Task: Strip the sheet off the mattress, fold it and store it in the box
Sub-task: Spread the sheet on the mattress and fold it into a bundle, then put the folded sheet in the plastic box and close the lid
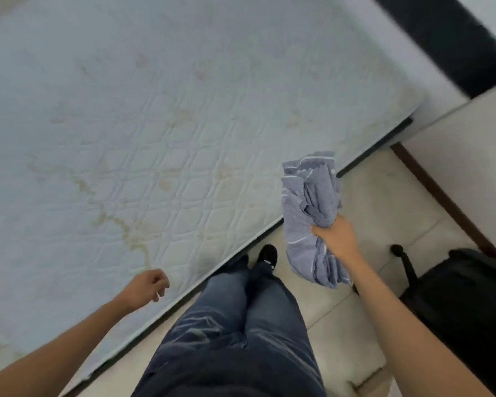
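Quilted white fabric fills most of my view: the mattress (155,124) lies bare, stained in places, with no cover left on it. Pale tiled floor (384,202) runs along its near edge, where I stand in dark jeans (241,325). A black bag (464,296) sits on the tiles to the right.

The sheet (312,213), blue-grey with thin white lines, hangs bunched in a rough bundle above the floor, just off the mattress edge. My right hand (334,234) grips it around the middle, fingers dug into the cloth. My left hand (149,285) hovers over the mattress edge, fingers loosely curled, holding nothing.

I judge the stripping done and the fold loose at best. The box is not in view. The risk from here is that a one-handed grip on a wad lets the layers slip and spill open. They would trail onto the floor underfoot, and whatever fold exists would be lost. A bundle this bulky may also refuse to sit flat in the box.
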